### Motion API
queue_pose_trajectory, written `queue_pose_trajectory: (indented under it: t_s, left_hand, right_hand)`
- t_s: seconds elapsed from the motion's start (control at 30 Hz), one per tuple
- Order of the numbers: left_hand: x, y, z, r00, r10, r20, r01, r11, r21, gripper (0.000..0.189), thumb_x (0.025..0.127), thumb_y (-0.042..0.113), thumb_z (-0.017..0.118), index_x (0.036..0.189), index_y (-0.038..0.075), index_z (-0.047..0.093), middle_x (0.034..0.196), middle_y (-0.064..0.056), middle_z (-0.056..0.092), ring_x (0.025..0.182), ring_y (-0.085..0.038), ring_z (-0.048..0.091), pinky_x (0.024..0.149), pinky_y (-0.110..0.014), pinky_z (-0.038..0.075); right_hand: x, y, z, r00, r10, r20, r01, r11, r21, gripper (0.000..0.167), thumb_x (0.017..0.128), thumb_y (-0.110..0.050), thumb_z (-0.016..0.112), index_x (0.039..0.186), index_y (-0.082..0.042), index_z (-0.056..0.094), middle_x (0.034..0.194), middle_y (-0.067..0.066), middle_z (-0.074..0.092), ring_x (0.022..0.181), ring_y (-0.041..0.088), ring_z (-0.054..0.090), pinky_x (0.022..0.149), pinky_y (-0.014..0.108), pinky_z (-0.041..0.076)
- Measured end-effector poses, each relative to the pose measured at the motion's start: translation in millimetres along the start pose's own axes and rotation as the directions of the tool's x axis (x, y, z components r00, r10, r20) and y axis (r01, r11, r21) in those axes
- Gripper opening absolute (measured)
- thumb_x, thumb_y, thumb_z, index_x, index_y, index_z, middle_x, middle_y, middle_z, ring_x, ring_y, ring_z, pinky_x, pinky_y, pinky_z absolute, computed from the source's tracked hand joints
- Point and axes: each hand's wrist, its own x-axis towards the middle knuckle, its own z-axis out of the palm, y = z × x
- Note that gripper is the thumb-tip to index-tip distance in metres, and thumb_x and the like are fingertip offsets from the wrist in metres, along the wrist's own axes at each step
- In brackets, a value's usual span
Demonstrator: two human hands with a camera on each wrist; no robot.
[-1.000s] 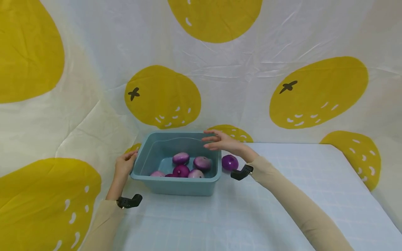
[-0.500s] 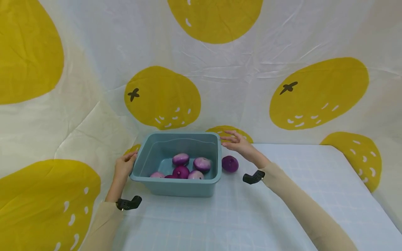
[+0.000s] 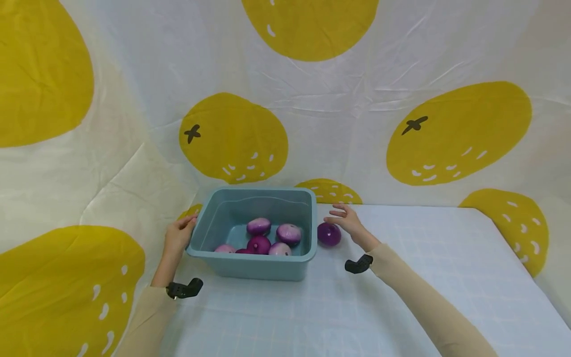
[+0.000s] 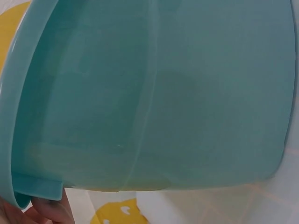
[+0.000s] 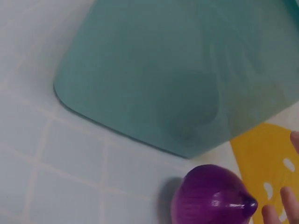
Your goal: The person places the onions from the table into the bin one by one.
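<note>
A teal plastic tub (image 3: 263,267) stands on the table with several purple onions inside, among them a pale one (image 3: 289,234) near its right wall. My left hand (image 3: 177,236) grips the tub's left rim; in the left wrist view its fingers (image 4: 51,210) curl under that rim. Outside the tub on the right lies a dark purple onion (image 3: 329,234), its pointed tip showing in the right wrist view. Just above and right of this onion hovers my right hand (image 3: 350,224), fingers spread and slightly bent, holding nothing. In the right wrist view its fingertips appear apart from the onion.
A pale checked cloth (image 3: 401,277) covers the table, stretching right and forward of the tub. Behind and to the left hang white curtains (image 3: 330,124) printed with big yellow fruit. The tub's right wall stands close beside the loose onion.
My right hand has come out from above the tub's right side, moving right and then down toward the loose onion. The left hand stays at the rim.
</note>
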Motion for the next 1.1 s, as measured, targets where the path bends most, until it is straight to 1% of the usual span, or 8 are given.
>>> queue_pose_trajectory:
  t_s: [0.13, 0.4, 0.53, 0.63, 0.77, 0.87, 0.97, 1.1]
  left_hand:
    - [-0.8, -0.2, -0.3, 1.0, 0.011, 0.002, -0.011, 1.0, -0.008, 0.041, 0.101, 0.023, 0.047, 0.134, -0.001, 0.054, 0.137, -0.024, 0.053, 0.125, -0.034, 0.049, 0.104, -0.046, 0.04]
    - [-1.1, -1.9, -0.4, 1.0, 0.027, -0.008, -0.027, 1.0, -0.008, 0.041, 0.101, 0.023, 0.049, 0.133, -0.001, 0.055, 0.136, -0.024, 0.054, 0.124, -0.034, 0.05, 0.103, -0.046, 0.04]
    - [-0.8, -1.5, -0.4, 1.0, 0.018, -0.006, -0.018, 1.0, -0.014, 0.042, 0.101, 0.024, 0.049, 0.134, -0.001, 0.054, 0.137, -0.024, 0.053, 0.126, -0.035, 0.049, 0.105, -0.047, 0.039]
    - [-1.1, -0.7, -0.5, 1.0, 0.008, -0.004, -0.008, 1.0, -0.017, 0.042, 0.101, 0.025, 0.048, 0.134, 0.0, 0.054, 0.138, -0.023, 0.053, 0.127, -0.035, 0.048, 0.106, -0.047, 0.039]
    - [-1.4, -0.8, -0.8, 1.0, 0.002, 0.0, -0.002, 1.0, -0.018, 0.042, 0.101, 0.024, 0.048, 0.135, -0.001, 0.053, 0.139, -0.023, 0.052, 0.129, -0.036, 0.047, 0.108, -0.048, 0.038]
    - [-1.8, -1.2, -1.2, 1.0, 0.017, 0.0, -0.017, 1.0, -0.014, 0.042, 0.101, 0.024, 0.048, 0.134, -0.001, 0.054, 0.138, -0.024, 0.052, 0.128, -0.035, 0.048, 0.106, -0.047, 0.039]
    - [-2.2, -1.3, -1.3, 0.999, 0.033, -0.005, -0.033, 0.999, -0.012, 0.041, 0.101, 0.024, 0.049, 0.133, -0.001, 0.055, 0.136, -0.023, 0.054, 0.126, -0.033, 0.049, 0.102, -0.044, 0.041]
    - [-2.2, -1.1, -0.3, 0.999, 0.044, -0.011, -0.044, 0.999, -0.012, 0.041, 0.1, 0.024, 0.051, 0.132, -0.001, 0.057, 0.135, -0.022, 0.056, 0.124, -0.031, 0.051, 0.097, -0.038, 0.042]
  right_hand:
    - [6.4, 11.2, 1.5, 0.998, 0.062, -0.015, -0.063, 0.997, -0.037, 0.071, 0.089, -0.023, 0.068, 0.146, -0.003, 0.03, 0.15, 0.024, 0.036, 0.138, 0.039, 0.036, 0.113, 0.053, 0.029]
    - [8.9, 26.2, 3.9, 0.991, 0.127, -0.029, -0.129, 0.989, -0.078, 0.073, 0.088, -0.024, 0.069, 0.145, 0.0, 0.031, 0.151, 0.027, 0.031, 0.139, 0.043, 0.031, 0.112, 0.057, 0.028]
    - [9.8, 30.9, 4.3, 0.974, 0.227, -0.011, -0.227, 0.968, -0.105, 0.074, 0.087, -0.029, 0.069, 0.144, -0.001, 0.031, 0.15, 0.028, 0.03, 0.136, 0.046, 0.031, 0.109, 0.062, 0.028]
    - [9.2, 31.4, 4.8, 0.96, 0.282, 0.0, -0.279, 0.952, -0.122, 0.076, 0.086, -0.031, 0.07, 0.144, -0.002, 0.031, 0.149, 0.026, 0.028, 0.135, 0.046, 0.031, 0.109, 0.061, 0.029]
    - [8.5, 30.4, 6.0, 0.955, 0.298, 0.009, -0.294, 0.946, -0.141, 0.078, 0.086, -0.033, 0.07, 0.144, 0.0, 0.029, 0.148, 0.027, 0.027, 0.133, 0.046, 0.033, 0.108, 0.06, 0.031]
    - [9.8, 30.5, 6.9, 0.95, 0.313, 0.007, -0.309, 0.939, -0.151, 0.08, 0.085, -0.035, 0.071, 0.143, 0.0, 0.028, 0.147, 0.027, 0.029, 0.132, 0.045, 0.036, 0.108, 0.058, 0.032]
    - [11.1, 31.0, 8.3, 0.944, 0.33, 0.002, -0.325, 0.931, -0.166, 0.08, 0.084, -0.035, 0.072, 0.141, 0.002, 0.031, 0.144, 0.027, 0.034, 0.129, 0.043, 0.04, 0.107, 0.055, 0.035]
    - [11.5, 31.6, 10.4, 0.946, 0.324, 0.006, -0.317, 0.931, -0.18, 0.074, 0.083, -0.032, 0.072, 0.137, 0.004, 0.037, 0.14, 0.027, 0.042, 0.125, 0.04, 0.045, 0.106, 0.052, 0.039]
